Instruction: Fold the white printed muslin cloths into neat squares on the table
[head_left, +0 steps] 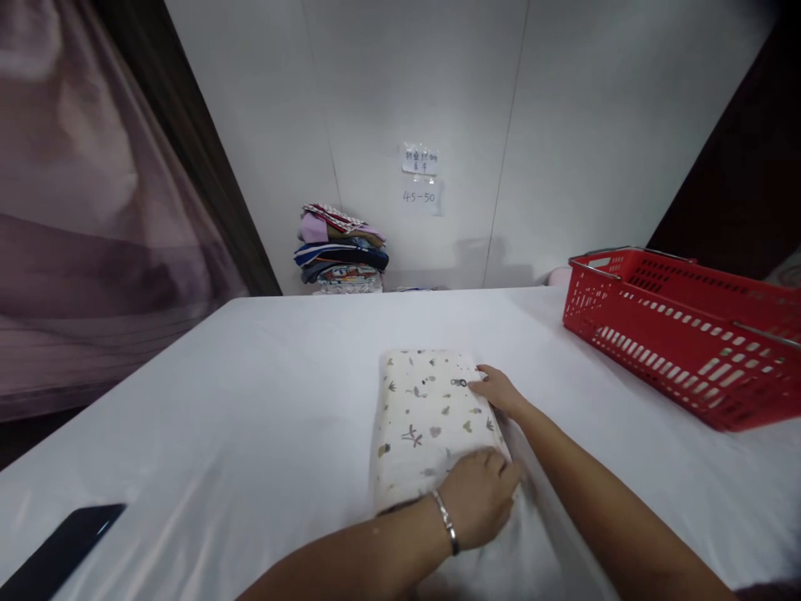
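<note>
A white cloth [431, 401] with small plant and animal prints lies folded into a thick oblong on the white-covered table. My right hand [497, 391] grips its right edge near the far corner, thumb on top. Nearer to me, my left hand [479, 497], with a silver bracelet [445, 523] at the wrist, reaches across the cloth's near end. Its fingers are curled at the right edge and slightly blurred, closed on the cloth there. The hand and forearm hide part of the near end.
A red plastic basket [676, 334] with metal handles stands at the right. Beyond the table's far edge is a stack of folded clothes [342, 250] against the wall. A dark flat object [62, 547] lies at the near left. Pinkish curtains [93, 209] hang on the left.
</note>
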